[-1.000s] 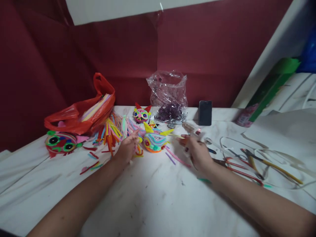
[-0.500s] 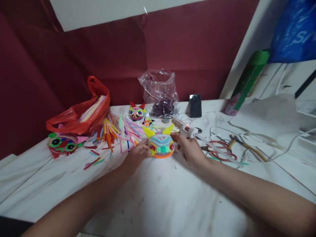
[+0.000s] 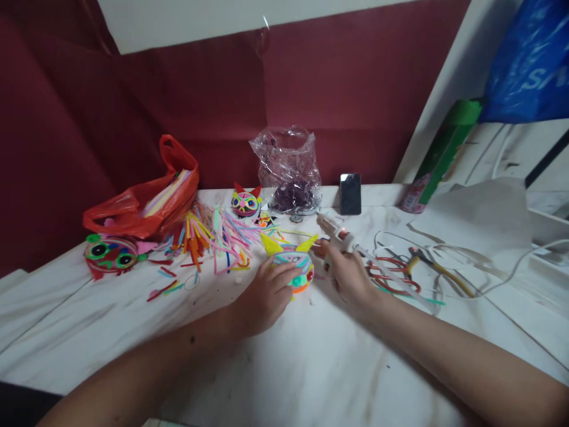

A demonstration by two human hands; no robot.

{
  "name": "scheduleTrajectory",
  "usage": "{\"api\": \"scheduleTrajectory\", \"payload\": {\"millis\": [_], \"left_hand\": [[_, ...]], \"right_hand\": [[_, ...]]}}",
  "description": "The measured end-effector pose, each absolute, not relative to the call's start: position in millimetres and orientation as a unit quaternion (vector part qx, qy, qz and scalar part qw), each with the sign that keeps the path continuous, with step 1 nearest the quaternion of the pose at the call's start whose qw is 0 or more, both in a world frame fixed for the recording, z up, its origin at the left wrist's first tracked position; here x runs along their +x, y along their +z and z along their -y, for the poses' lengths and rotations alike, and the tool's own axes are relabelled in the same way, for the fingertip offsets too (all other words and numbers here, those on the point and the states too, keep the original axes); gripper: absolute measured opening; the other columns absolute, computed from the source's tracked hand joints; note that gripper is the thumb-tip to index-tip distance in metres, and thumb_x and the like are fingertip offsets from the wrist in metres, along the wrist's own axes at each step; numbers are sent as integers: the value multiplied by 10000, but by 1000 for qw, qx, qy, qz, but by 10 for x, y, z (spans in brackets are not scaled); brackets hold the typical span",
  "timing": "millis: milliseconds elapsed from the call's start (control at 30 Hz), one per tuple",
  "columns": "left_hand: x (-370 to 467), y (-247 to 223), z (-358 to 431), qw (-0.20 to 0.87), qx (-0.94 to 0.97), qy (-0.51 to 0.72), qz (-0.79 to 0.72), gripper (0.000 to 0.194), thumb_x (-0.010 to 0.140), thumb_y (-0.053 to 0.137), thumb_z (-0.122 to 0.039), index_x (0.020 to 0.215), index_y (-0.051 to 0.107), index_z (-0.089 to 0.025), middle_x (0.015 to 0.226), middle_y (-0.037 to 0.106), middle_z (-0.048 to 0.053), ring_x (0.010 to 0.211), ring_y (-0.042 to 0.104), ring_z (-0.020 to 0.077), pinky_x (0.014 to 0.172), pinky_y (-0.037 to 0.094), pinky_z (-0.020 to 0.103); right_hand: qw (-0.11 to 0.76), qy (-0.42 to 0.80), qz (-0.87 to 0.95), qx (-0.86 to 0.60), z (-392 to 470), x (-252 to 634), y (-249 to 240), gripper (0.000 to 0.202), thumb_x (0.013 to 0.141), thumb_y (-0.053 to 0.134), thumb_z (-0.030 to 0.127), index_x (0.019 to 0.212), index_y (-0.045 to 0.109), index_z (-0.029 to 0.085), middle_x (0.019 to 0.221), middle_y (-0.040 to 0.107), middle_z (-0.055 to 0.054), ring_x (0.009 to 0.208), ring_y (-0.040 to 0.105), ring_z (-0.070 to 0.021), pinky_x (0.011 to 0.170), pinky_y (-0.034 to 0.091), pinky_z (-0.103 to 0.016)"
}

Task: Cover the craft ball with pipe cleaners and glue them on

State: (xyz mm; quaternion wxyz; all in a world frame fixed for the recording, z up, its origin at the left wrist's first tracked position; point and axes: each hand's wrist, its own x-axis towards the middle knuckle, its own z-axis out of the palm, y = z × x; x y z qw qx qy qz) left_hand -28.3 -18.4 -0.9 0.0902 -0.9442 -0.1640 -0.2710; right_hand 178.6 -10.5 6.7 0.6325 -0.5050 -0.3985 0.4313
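A pastel craft animal head with yellow pointed ears and an orange lower edge sits on the marbled table. My left hand wraps over its left side and front, hiding part of its face. My right hand is closed around a white glue gun, its nozzle pointing up and to the left, behind the head's right ear. A small light glows on the gun's body. Between my right fingers and the head's right edge the distance is slight; whether they touch I cannot tell.
Left lie a red plastic bag, a second craft head and loose pipe cleaners. Behind stand a smaller craft head, a clear bag and a phone. Right are red-handled scissors, pliers and a white cable.
My left hand has moved from the head's left edge to over its front, covering part of the face. The head has shifted slightly right and down. The glue gun stays in my right hand.
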Motion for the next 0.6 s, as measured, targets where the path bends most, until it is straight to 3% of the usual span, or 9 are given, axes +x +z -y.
{"api": "scheduleTrajectory", "payload": {"millis": [100, 167, 333, 600], "left_hand": [[-272, -122, 18, 122, -933, -297, 165, 180, 854, 465, -77, 942, 582, -182, 1285, 581, 95, 1257, 430, 221, 1115, 256, 511], [-280, -204, -32, 128, -921, -325, 172, 156, 839, 488, -71, 902, 581, -180, 1282, 582, 87, 1232, 436, 221, 1108, 275, 508], [-269, -287, -12, 129, -918, -325, 187, 119, 834, 509, -79, 799, 563, -179, 1299, 578, 71, 1246, 407, 225, 1120, 258, 521], [-209, -258, 6, 162, -900, -369, 167, 89, 843, 527, -86, 806, 581, -147, 1205, 625, 88, 1217, 449, 230, 1120, 274, 528]], "right_hand": [[596, 388, 417, -565, 301, 2033, 243, 428, 767, 584, 537, 956, 682, 166, 879, 727, -86, 722, 652, -198, 508, 463, -250], [577, 331, 461, -588, 469, 2197, 324, 419, 781, 560, 549, 927, 689, 179, 832, 726, -74, 723, 653, -201, 494, 455, -238], [404, 279, 614, -618, 705, 2299, 354, 399, 743, 588, 574, 856, 714, 213, 647, 680, -36, 549, 608, -184, 440, 449, -250], [357, 152, 726, -567, 741, 2173, 337, 306, 800, 553, 499, 673, 632, 232, 545, 617, -5, 494, 578, -166, 457, 467, -256]]}}
